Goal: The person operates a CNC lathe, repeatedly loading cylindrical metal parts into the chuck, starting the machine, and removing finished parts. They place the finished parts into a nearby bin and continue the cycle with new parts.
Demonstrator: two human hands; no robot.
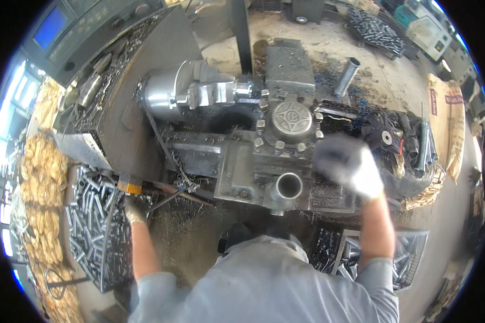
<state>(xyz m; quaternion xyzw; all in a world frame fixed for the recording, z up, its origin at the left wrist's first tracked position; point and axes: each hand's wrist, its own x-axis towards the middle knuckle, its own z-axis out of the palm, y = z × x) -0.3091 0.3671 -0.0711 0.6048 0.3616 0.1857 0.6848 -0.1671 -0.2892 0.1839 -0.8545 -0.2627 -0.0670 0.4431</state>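
Note:
My left hand [134, 211], in a pale work glove, hangs low at the lathe's front, beside the bin of cut metal tubes [94, 226]. Its fingers are dark and mostly hidden. A thin rod [166, 201] runs up and right from near it; I cannot tell if the hand touches it. My right hand [351, 166], in a white glove with a dark palm, is over the lathe's carriage, right of the round tool post [292, 119]. Motion smears its fingers. The chuck [167, 92] with its stepped jaws [210, 92] sits at the left.
An upright metal cup [288, 185] stands on the carriage front. A metal tube [348, 75] stands behind the bed, and tools and rags [388, 137] lie at right. Another bin [415, 258] holds metal parts near my right elbow. Curled swarf [183, 175] hangs below the chuck.

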